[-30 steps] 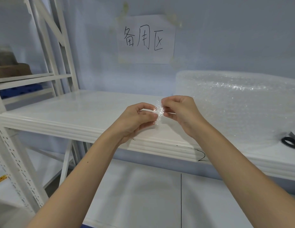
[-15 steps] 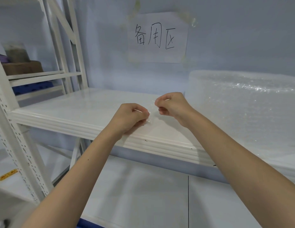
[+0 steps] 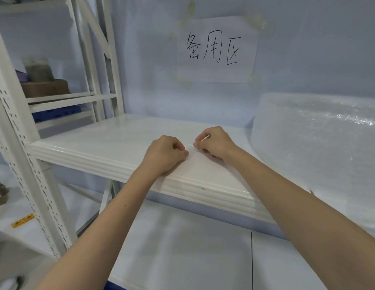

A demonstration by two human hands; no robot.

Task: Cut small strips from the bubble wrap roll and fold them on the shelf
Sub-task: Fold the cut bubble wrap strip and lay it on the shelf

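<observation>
Both hands curled low over the shelf.
Left hand and right hand pinch a barely visible bubble wrap strip between their fingers; bubble wrap roll right of them.

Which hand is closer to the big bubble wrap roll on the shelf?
Right. The right hand is just left of the bubble wrap roll; the left hand is farther left, beyond it.

Shelf bare left of hands; bubble wrap roll blocks right.

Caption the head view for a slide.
Both hands, left hand and right hand, pinch a bubble wrap strip on the white shelf.
</observation>
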